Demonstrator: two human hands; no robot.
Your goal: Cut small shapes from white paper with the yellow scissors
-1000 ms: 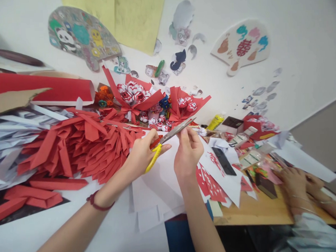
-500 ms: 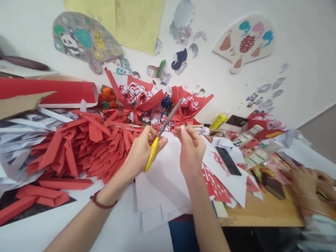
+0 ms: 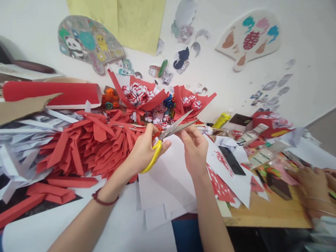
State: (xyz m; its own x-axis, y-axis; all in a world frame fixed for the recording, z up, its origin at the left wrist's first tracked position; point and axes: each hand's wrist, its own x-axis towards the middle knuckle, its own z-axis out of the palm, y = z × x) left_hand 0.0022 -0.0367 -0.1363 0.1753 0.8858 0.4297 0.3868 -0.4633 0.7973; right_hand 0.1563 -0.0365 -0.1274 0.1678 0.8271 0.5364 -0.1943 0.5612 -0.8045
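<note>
One pair of scissors (image 3: 163,134), yellow and red handles, blades parted, held above the white sheets (image 3: 167,174) at the middle of the table (image 3: 269,212). One left hand (image 3: 142,149), its fingers closed around those handles, a dark red band (image 3: 105,200) at the wrist. One right hand (image 3: 196,149), thumb and fingertips together just beside the blades; from where I stood I could not tell what, if anything, lay between them. To the left lay a heap of folded red paper (image 3: 85,144), with white paper strips (image 3: 20,138) next to it and a red roll (image 3: 53,93) behind. Beyond the scissors stood two red-wrapped bouquets (image 3: 139,95) of red-and-white flowers. To the right were a black phone (image 3: 232,160), red cut paper (image 3: 222,186) and, farther back, a yellow bottle (image 3: 222,120), tilted. At the far right rested a co-worker's hands (image 3: 312,181), partly out of sight. Two painted fan shapes (image 3: 250,40) were near the back, one showing a panda.
</note>
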